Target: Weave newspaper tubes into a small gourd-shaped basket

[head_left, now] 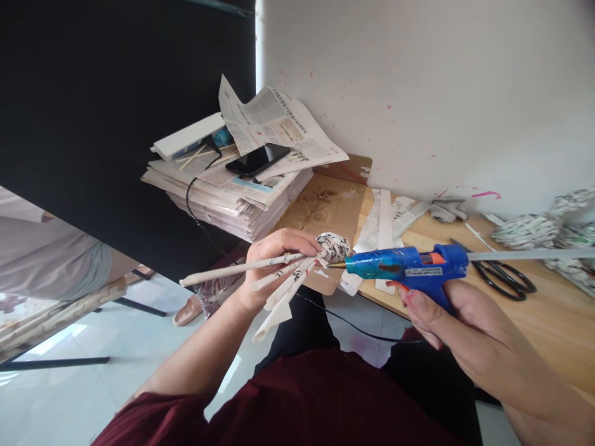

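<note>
My left hand [281, 251] is closed around a newspaper piece: a wrapped, rounded head [333, 246] with several rolled paper sticks [283, 288] spreading from it toward me. A blue hot glue gun [400, 266] is gripped in my right hand [446, 316], a finger at its orange-red trigger. A long, pale glue stick [530, 254] sticks out of its back end. The metal nozzle [337, 264] points left and lies at the base of the rounded head; whether it touches the paper I cannot tell.
A tall newspaper stack [232, 204] bears a black phone [258, 159] and a white box [188, 136]. Paper strips [385, 217], black-handled scissors [504, 279] and woven newspaper pieces [530, 230] lie on the wooden table [558, 322]. A black cord [357, 331] hangs below my hands.
</note>
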A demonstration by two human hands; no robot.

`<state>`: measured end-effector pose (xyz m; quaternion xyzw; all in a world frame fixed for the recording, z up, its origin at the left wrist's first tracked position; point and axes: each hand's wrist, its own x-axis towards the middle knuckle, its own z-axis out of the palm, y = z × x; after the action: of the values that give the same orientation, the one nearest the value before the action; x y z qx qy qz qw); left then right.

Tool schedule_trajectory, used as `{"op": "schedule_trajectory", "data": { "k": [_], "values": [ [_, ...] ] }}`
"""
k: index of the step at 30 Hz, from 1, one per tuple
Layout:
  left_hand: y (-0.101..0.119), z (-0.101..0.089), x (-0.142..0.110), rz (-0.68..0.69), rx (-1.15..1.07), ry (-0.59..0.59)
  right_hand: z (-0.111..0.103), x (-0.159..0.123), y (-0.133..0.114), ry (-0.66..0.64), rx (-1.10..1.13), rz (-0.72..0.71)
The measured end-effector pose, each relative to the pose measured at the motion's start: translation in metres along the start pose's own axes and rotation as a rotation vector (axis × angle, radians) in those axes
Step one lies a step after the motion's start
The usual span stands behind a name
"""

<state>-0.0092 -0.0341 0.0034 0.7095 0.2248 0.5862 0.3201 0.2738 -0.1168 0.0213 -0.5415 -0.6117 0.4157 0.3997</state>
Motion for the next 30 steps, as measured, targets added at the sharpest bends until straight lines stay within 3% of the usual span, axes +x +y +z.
{"op": "schedule_trajectory", "data": {
  "k": [4,13,16,18,22,24,27,30],
  "values": [
    [0.002,0.0,0.0,0.018,0.016,-0.009,-0.001,0.001,-0.001,-0.026,-0.14,-0.022],
    [0.002,-0.002,0.001,0.075,0.042,-0.021,0.004,0.004,-0.015,-0.057,-0.181,-0.048],
    [-0.008,-0.003,-0.001,0.087,0.047,0.037,0.003,0.004,-0.013,-0.056,-0.135,-0.016],
    [-0.017,-0.004,0.0,0.104,0.038,0.146,0.005,0.009,-0.009,-0.05,-0.041,0.03],
    [-0.021,-0.008,0.011,0.173,-0.016,0.389,0.011,0.041,0.003,0.027,0.33,0.085],
    [-0.014,-0.01,0.017,0.186,0.0,0.446,0.014,0.066,0.007,0.039,0.457,0.198],
    [-0.002,-0.013,0.021,0.146,0.027,0.464,0.017,0.106,0.01,0.076,0.548,0.365],
    [0.001,-0.009,0.021,0.095,0.053,0.456,0.023,0.142,0.013,-0.03,0.549,0.552]
  ]
}}
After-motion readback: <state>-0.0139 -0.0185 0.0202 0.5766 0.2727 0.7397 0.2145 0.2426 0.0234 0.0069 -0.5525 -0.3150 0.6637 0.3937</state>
